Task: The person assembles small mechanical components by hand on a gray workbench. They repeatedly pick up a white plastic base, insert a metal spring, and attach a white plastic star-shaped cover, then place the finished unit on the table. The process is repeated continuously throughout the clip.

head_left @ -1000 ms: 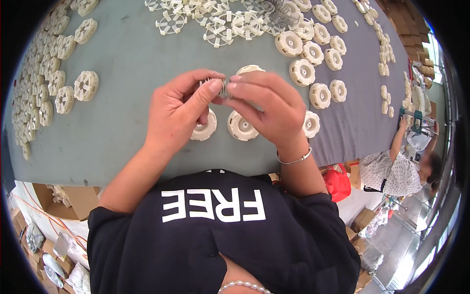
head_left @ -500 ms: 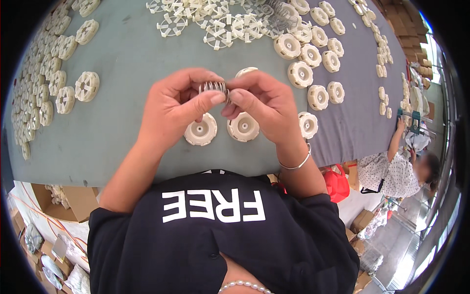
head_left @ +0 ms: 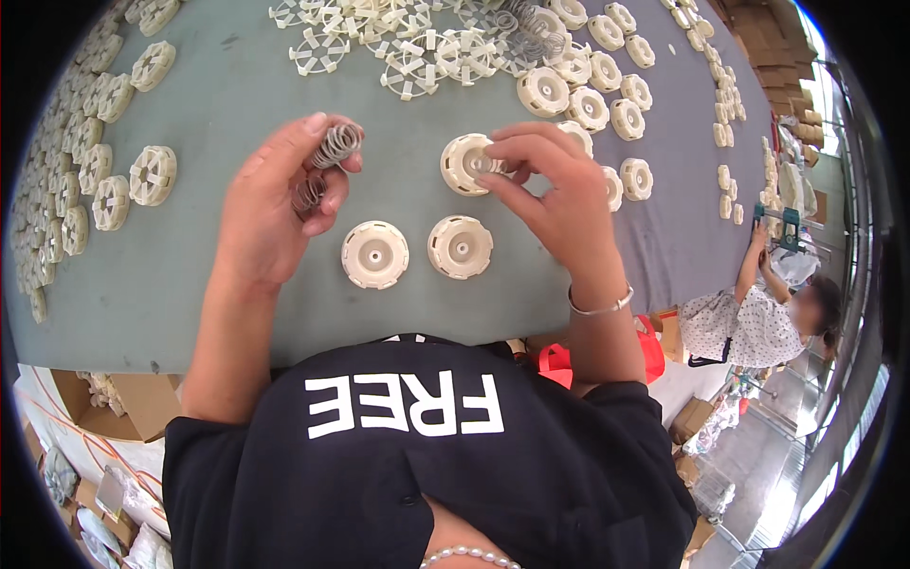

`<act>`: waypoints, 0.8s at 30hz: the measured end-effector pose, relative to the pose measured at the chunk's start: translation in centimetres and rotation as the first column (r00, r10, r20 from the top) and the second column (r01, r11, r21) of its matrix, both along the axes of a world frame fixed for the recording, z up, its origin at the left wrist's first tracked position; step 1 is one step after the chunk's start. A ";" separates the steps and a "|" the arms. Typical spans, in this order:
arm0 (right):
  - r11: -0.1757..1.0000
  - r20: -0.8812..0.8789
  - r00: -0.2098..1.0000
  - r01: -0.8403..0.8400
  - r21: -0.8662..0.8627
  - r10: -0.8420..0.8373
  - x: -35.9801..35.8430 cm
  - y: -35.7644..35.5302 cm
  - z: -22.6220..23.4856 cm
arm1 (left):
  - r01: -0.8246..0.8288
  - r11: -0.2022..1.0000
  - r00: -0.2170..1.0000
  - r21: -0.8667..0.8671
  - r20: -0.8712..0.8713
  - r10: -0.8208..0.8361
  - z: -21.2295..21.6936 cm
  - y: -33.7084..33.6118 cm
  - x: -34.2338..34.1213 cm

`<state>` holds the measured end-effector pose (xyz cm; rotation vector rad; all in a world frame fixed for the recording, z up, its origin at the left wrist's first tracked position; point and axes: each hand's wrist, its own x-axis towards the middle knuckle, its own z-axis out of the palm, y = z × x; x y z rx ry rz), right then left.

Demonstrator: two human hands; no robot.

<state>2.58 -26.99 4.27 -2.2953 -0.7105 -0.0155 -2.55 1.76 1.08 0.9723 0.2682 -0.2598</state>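
Observation:
My left hand [head_left: 280, 194] is closed around several metal coil springs [head_left: 336, 145], raised over the green tabletop. With thumb and fingers my right hand [head_left: 550, 185] pinches another coil spring [head_left: 487, 165], partly hidden by the fingers. That spring is at the centre of a cream round plastic housing [head_left: 459, 177]; whether it touches the bottom I cannot tell. Two more round housings lie face up nearer me, a left one [head_left: 375, 255] and a right one [head_left: 461, 247]. Their middles show a small hub and no spring.
Cream spoked plastic rings [head_left: 417, 62] are heaped at the far middle, beside a pile of loose springs [head_left: 540, 40]. More housings [head_left: 588, 109] stand in rows to the right. Spoked-faced round pieces [head_left: 153, 175] crowd the left side. A co-worker [head_left: 749, 318] is at the far right.
My hands have moved apart. The left drew left with the springs, while the right carried one spring over to the far housing.

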 end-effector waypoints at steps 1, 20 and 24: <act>1.000 -0.029 1.000 -0.002 -0.024 0.002 0.2 -0.1 -0.7 | 0.011 1.000 1.000 -0.002 -0.004 -0.011 0.0 -0.1 -0.1; 0.999 0.258 0.966 -0.016 -0.050 0.028 7.1 5.2 0.5 | -0.048 0.999 0.997 0.012 -0.053 0.048 -1.2 0.4 0.3; 0.940 -0.132 0.967 -0.171 0.296 0.218 2.5 6.5 0.8 | 0.033 0.997 0.999 0.076 0.005 -0.034 -0.4 -0.4 -0.4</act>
